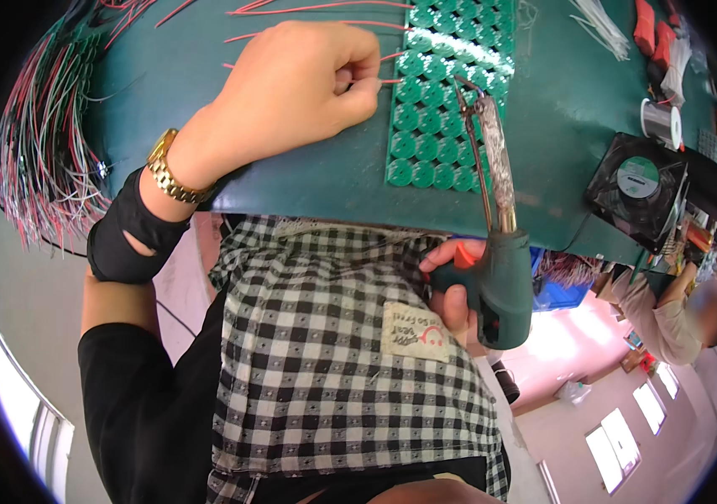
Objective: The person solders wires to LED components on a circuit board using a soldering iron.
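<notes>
My left hand [295, 88] pinches a thin red wire [389, 81] between thumb and forefinger. That wire's end reaches the left edge of a green circuit board panel [413, 147], made up of rows of small round boards. My right hand [456, 307] is wrapped round the handle of a dark green soldering gun [505, 277] with an orange-red trigger. Its long metal barrel points away from me, and the tip and thin feed tube are over the panel's middle. Whether the tip touches a board I cannot tell. More red wires [325, 7] lie along the panel's far left side.
A thick bundle of red, black and white wires [48, 143] hangs over the table's left edge. At the right are a solder spool [661, 123], a black fan [637, 181], white strips [600, 27] and red pieces [646, 29]. Another person [669, 311] works at far right.
</notes>
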Demonstrator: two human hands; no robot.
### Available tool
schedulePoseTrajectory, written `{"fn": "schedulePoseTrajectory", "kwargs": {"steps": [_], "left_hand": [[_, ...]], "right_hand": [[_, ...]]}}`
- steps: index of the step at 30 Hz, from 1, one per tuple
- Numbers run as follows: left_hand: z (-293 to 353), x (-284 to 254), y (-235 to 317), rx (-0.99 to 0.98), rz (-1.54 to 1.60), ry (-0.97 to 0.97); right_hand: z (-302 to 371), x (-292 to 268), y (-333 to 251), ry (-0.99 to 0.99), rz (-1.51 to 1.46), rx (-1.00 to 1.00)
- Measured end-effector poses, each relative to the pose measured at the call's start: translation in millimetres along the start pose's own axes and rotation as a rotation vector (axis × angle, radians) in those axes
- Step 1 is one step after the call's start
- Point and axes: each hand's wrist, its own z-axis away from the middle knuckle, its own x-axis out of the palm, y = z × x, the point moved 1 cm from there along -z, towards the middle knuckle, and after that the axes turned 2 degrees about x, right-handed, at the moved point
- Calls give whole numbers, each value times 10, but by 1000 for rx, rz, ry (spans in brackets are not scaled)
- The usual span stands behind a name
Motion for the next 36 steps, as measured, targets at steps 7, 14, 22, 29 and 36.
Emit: {"fn": "schedulePoseTrajectory", "kwargs": {"steps": [7, 14, 22, 29, 36], "left_hand": [[33, 2, 14, -51, 27, -40], [37, 5, 16, -23, 27, -28], [29, 101, 44, 5, 18, 62], [9, 102, 22, 28, -9, 60], [23, 100, 19, -9, 14, 61]], "right_hand": [[-6, 108, -87, 56, -6, 74], [-23, 89, -70, 92, 47, 61], [-29, 145, -123, 42, -22, 132], [-87, 150, -195, -126, 29, 69], [-157, 75, -247, -253, 131, 47]]}}
